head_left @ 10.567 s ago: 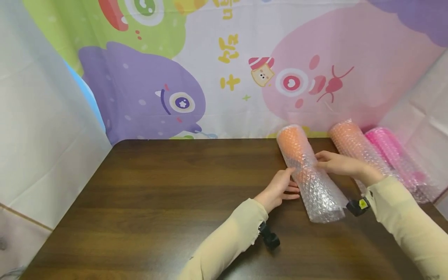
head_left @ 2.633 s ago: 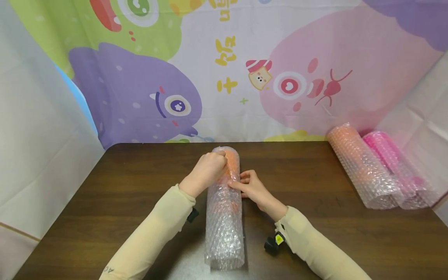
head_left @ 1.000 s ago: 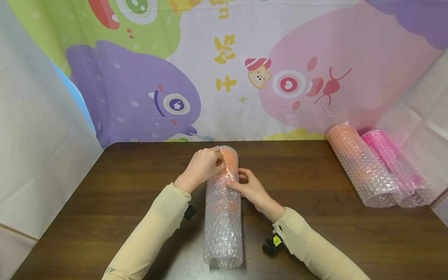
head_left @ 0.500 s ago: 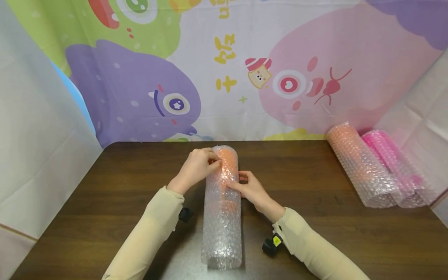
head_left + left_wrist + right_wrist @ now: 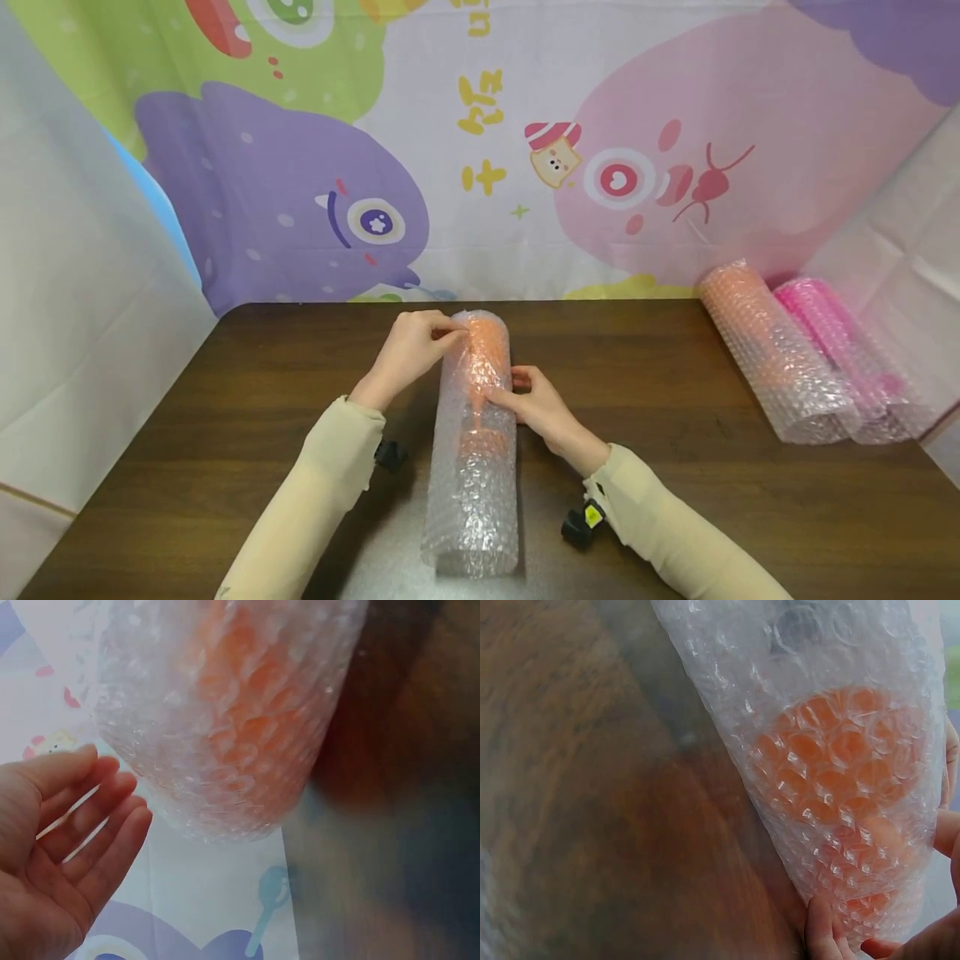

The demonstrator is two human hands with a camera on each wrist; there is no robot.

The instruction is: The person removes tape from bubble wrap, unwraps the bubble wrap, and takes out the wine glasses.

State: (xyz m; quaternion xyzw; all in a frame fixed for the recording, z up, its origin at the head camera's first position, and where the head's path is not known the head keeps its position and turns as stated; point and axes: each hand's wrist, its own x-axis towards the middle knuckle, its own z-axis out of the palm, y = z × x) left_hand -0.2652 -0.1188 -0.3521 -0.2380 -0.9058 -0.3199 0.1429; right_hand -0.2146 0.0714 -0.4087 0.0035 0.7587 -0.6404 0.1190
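Observation:
A bubble-wrap roll lies lengthwise on the dark wooden table, with an orange thing inside that narrows like a goblet's stem and widens again below. At the far left side of the roll, my left hand pinches the edge of the wrap between thumb and fingers. In the left wrist view those fingertips are right at the clear edge. My right hand holds the roll from the right, thumb on top and fingers against its side. The right wrist view shows its fingers at the wrap.
Two more bubble-wrapped rolls, one orange and one pink, lie side by side at the table's right. Behind the table hangs a cartoon-printed cloth. White panels stand on both sides.
The wrapped roll first came from the right to the table's middle. Lately my left hand has drawn left with the wrap's edge, widening the roll there. My right hand has hardly moved.

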